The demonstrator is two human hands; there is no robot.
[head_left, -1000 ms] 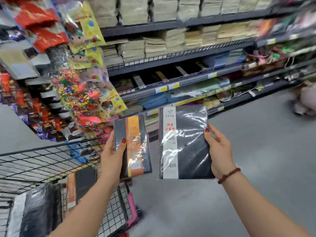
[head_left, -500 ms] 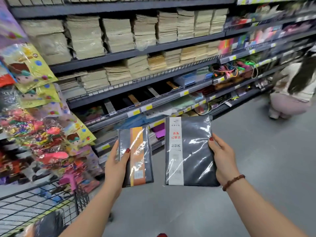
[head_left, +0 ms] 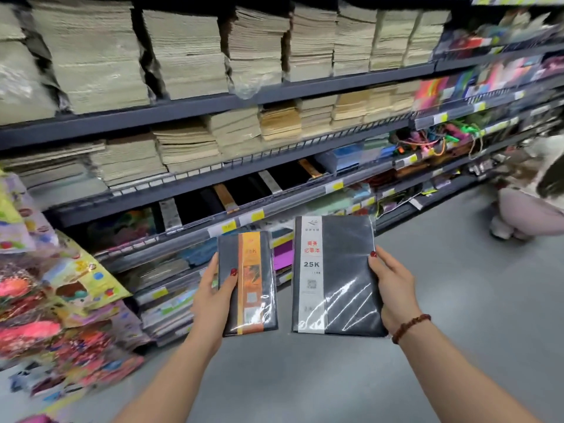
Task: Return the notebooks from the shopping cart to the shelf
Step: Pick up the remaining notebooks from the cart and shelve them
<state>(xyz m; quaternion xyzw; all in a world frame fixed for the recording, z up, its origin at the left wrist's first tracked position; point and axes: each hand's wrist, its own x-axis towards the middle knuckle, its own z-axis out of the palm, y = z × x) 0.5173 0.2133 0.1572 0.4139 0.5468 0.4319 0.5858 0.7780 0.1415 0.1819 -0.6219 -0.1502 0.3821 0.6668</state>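
Note:
My left hand [head_left: 213,296] grips a small dark notebook with an orange band [head_left: 248,282], wrapped in clear film. A larger dark notebook with a white band marked 25K [head_left: 335,276] is held upright in my right hand [head_left: 393,288]. Both notebooks hang side by side above the grey floor, in front of the dark metal shelf [head_left: 274,190]. On its middle tier lie similar dark notebooks with orange and white bands [head_left: 225,195]. The shopping cart is out of view.
Stacks of beige paper pads [head_left: 189,56] fill the upper tiers. Colourful hanging packets [head_left: 61,294] crowd the left side. A crouching person [head_left: 531,206] is at the right by the shelf's lower tiers. Grey floor [head_left: 457,300] stretches along the aisle.
The view has swung from the cart toward the shelf, and the shelf is much nearer. The cart has dropped out of sight. Both hands keep the same hold on their notebooks.

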